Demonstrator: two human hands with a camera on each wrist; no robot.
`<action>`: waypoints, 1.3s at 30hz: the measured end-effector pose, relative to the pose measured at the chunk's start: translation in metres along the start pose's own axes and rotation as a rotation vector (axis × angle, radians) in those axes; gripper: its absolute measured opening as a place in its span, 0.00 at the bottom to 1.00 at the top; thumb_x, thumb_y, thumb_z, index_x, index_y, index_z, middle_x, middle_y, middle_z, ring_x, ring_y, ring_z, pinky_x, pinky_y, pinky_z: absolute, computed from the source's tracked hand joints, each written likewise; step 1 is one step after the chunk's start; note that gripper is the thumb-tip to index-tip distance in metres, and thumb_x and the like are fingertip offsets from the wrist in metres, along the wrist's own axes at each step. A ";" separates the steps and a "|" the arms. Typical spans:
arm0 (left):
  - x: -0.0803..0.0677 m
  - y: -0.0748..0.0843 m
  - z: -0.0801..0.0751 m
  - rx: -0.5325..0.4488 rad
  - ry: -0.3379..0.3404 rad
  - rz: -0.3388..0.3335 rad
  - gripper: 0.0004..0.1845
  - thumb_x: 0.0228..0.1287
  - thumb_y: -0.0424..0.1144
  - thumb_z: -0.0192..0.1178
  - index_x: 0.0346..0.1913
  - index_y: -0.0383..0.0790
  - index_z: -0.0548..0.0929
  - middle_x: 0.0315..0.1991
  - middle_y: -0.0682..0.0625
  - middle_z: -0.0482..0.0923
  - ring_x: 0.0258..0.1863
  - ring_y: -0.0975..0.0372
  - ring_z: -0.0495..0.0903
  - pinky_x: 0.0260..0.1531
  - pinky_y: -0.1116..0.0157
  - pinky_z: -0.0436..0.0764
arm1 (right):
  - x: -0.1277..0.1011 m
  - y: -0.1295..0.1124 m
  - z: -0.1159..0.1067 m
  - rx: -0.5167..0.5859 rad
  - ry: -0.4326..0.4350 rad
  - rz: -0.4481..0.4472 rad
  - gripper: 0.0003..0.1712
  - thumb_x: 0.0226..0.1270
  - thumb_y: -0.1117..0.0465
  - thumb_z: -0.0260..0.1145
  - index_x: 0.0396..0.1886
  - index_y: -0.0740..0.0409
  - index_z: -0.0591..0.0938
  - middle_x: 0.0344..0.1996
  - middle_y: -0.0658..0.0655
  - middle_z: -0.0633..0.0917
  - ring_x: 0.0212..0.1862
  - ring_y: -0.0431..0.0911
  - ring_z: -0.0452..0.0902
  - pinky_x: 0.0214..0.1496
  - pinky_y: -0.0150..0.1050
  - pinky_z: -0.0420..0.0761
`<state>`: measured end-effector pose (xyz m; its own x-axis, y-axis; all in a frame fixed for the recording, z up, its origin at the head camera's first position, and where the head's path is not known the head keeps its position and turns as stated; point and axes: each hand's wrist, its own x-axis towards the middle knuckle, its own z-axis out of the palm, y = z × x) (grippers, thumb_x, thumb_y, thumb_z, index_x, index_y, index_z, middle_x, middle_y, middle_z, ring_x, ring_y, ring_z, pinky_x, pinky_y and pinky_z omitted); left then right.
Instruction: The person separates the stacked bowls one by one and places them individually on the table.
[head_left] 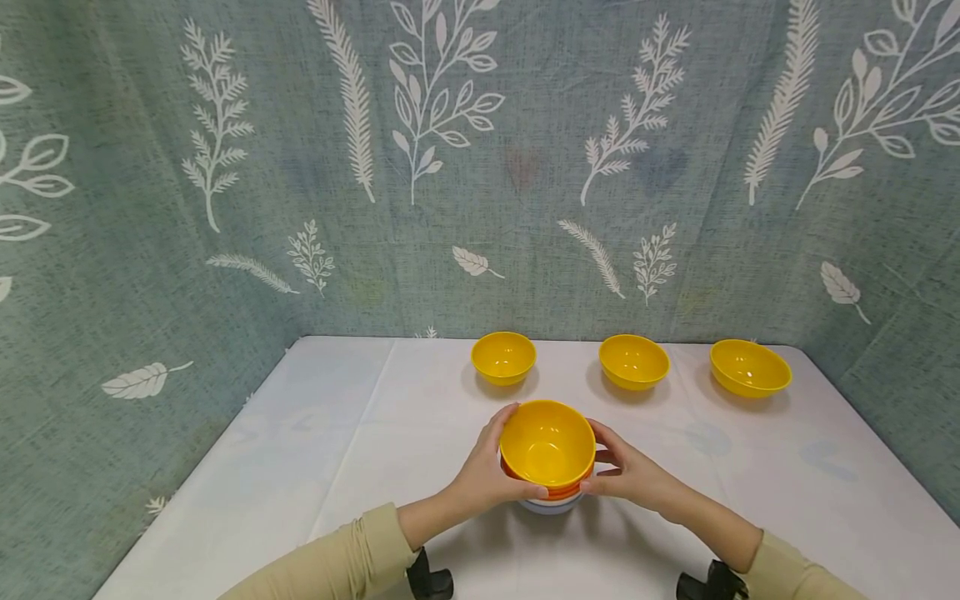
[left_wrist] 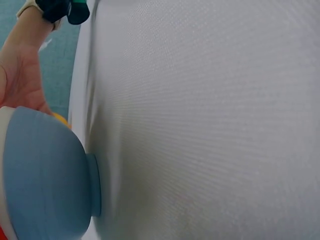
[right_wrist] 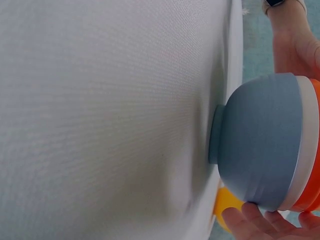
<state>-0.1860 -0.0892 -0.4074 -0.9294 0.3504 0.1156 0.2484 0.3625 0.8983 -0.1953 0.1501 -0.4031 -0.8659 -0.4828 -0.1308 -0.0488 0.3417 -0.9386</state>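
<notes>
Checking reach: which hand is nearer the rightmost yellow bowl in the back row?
Right. The right hand grips the bowl stack on the side facing that bowl; the left hand grips the stack's far side.

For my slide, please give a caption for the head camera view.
Both hands, left hand and right hand, grip a stack of nested bowls, yellow on top, before three separate yellow bowls.

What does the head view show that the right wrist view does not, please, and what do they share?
Only the head view shows three separate yellow plastic bowls in a row, the leaf-patterned backdrop, and the yellow top bowl held by the left hand and right hand. Only the right wrist view shows the blue bottom bowl and its foot standing on the cloth. Both show the nested bowl stack and the white tablecloth.
</notes>
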 end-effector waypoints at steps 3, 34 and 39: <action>0.001 0.001 0.000 0.000 0.010 0.005 0.55 0.41 0.45 0.74 0.71 0.47 0.49 0.69 0.47 0.51 0.65 0.53 0.58 0.61 0.48 0.61 | 0.000 0.000 -0.001 0.001 -0.002 -0.007 0.51 0.55 0.52 0.69 0.71 0.59 0.49 0.67 0.65 0.58 0.61 0.58 0.64 0.57 0.46 0.73; 0.006 0.031 -0.042 -0.001 0.128 0.027 0.58 0.36 0.46 0.76 0.71 0.46 0.50 0.70 0.46 0.51 0.67 0.51 0.54 0.62 0.46 0.59 | -0.004 0.000 0.000 0.032 -0.028 -0.064 0.48 0.57 0.57 0.67 0.71 0.60 0.49 0.67 0.66 0.56 0.61 0.60 0.63 0.55 0.45 0.74; 0.007 0.035 -0.053 -0.002 0.153 0.028 0.59 0.36 0.45 0.76 0.71 0.45 0.50 0.70 0.46 0.51 0.67 0.51 0.54 0.61 0.47 0.61 | -0.002 0.001 0.000 0.039 -0.019 -0.033 0.48 0.56 0.56 0.68 0.70 0.57 0.51 0.67 0.65 0.57 0.60 0.58 0.64 0.55 0.45 0.74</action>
<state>-0.1983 -0.1195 -0.3528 -0.9530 0.2243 0.2036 0.2742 0.3528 0.8946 -0.1932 0.1514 -0.4040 -0.8544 -0.5088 -0.1058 -0.0572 0.2944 -0.9540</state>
